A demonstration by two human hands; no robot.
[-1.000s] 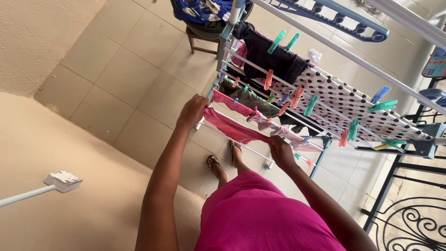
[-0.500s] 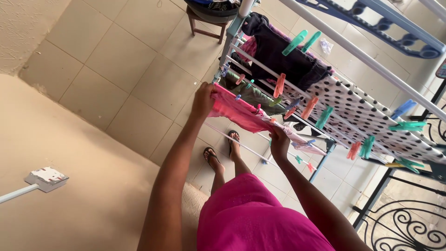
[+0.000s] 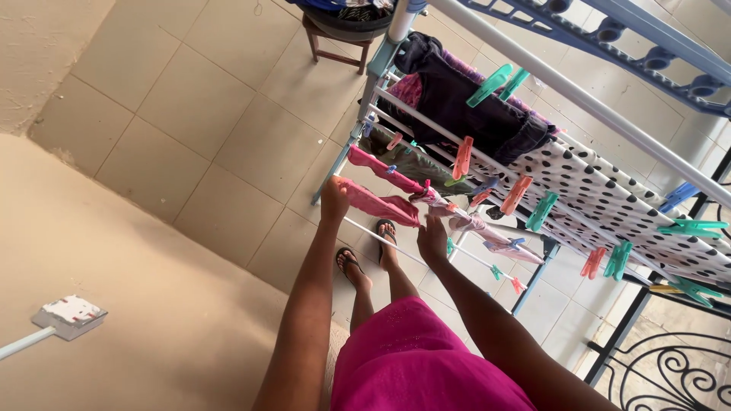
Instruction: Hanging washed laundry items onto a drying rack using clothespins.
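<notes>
Here, a small pink cloth garment (image 3: pixel 378 204) hangs bunched over the lowest front rail of the white and blue metal drying rack (image 3: pixel 579 97). The left hand (image 3: pixel 334 199) is clenched on its outer end, at the rack's near corner. The right hand (image 3: pixel 432 238) sits just under the cloth's other end (whether its fingers pinch the fabric, I cannot tell). Higher on the rack hang a black garment (image 3: pixel 464 103) and a white black-dotted sheet (image 3: pixel 609 199), pegged.

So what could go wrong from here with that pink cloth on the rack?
The pink cloth is held only by the left hand and right hand, with no peg on it visible; it could slip toward the tiled floor. The crowded pegs nearby might snag it.
</notes>
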